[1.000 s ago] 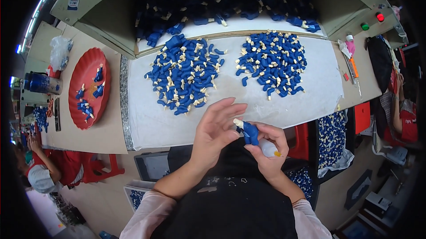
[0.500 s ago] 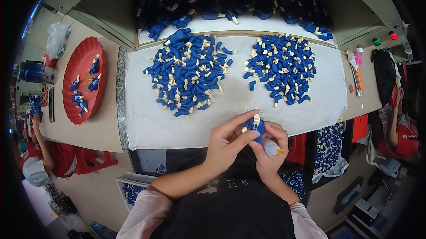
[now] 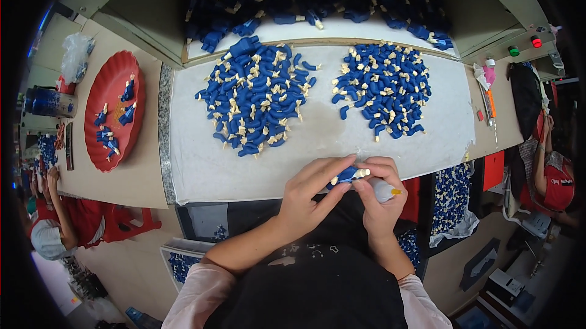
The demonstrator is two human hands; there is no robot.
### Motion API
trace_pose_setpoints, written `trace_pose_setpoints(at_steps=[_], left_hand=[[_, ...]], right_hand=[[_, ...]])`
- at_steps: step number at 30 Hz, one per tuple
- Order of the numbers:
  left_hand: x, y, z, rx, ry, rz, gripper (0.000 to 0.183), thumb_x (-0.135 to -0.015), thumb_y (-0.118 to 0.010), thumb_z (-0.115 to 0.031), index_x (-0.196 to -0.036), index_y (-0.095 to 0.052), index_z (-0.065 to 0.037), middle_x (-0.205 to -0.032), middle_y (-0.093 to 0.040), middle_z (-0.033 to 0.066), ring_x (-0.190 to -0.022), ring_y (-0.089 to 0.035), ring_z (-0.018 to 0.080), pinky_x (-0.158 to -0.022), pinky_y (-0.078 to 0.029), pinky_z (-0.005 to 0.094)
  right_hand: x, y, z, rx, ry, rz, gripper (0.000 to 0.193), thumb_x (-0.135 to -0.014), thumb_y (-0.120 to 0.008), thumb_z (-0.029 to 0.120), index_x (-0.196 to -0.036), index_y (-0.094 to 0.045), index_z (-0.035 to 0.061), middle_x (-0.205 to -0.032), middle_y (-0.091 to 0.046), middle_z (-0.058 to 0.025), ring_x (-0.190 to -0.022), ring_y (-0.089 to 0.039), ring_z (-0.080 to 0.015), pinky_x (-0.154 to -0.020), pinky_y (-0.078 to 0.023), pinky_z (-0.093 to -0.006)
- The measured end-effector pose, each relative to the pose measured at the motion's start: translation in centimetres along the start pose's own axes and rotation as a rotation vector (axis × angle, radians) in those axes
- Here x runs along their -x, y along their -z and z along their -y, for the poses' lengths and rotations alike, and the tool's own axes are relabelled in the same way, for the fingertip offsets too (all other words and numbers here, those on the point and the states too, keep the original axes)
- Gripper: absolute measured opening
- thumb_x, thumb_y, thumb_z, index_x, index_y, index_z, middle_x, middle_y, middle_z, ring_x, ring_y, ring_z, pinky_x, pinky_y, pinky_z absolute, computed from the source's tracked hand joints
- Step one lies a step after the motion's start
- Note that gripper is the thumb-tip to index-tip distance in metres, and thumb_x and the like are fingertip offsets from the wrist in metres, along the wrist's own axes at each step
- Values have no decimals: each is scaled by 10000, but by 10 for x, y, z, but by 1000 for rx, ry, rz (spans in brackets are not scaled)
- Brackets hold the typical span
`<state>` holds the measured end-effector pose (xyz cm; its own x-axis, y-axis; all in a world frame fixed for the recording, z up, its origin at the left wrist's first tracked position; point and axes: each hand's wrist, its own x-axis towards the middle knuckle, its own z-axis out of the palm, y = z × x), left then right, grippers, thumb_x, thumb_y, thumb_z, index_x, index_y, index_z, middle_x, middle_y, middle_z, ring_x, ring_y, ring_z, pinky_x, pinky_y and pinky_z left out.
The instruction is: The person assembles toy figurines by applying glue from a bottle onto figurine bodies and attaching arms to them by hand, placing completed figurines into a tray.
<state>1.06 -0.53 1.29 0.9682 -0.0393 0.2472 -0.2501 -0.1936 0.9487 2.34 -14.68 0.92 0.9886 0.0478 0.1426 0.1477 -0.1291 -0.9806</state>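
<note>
Above the table's front edge, a small blue toy figure torso [image 3: 347,175] with a cream neck lies tilted between my hands, its neck to the right. My left hand [image 3: 303,195] is closed on the torso with thumb and fingers. My right hand [image 3: 379,210] keeps a translucent squeeze bottle [image 3: 381,190] with a yellow tip in its palm, the tip pointing right. Its thumb and fingertips also meet the figure near the neck. Beyond my hands lie two piles of bent blue arms with cream hands, a left pile [image 3: 256,100] and a right pile [image 3: 384,88].
A shelf [image 3: 317,36] holding more blue torsos stands behind the piles. On the left is a red fluted tray [image 3: 93,140] with several figures. A bin of blue parts [image 3: 450,201] sits low on the right. Other people work at both sides.
The torso has turned from upright to lying sideways, its neck now toward the right. My hands have shifted slightly, and the bottle has moved a little to the right.
</note>
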Motion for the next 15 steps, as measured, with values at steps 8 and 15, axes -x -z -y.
trace_pose_setpoints(at_steps=[8,15], left_hand=[[1,-9,4,-252,-181,-81,381,-695,-584,8,-1072,-547,-23,-768,-585,113,-684,-577,223,-627,-455,286],[5,26,-12,198,231,-230,315,-789,-531,-38,-1090,-498,50,-897,-540,74,-771,-514,129,-661,-414,226]], right_hand=[[-1,0,-4,-82,73,52,154,-712,-633,16,-844,-561,-19,-856,-536,-92,-732,-523,-125,-664,-420,-228],[-1,12,-5,-113,169,17,212,-728,-639,69,-927,-576,36,-923,-542,-63,-774,-524,-126,-680,-423,-222]])
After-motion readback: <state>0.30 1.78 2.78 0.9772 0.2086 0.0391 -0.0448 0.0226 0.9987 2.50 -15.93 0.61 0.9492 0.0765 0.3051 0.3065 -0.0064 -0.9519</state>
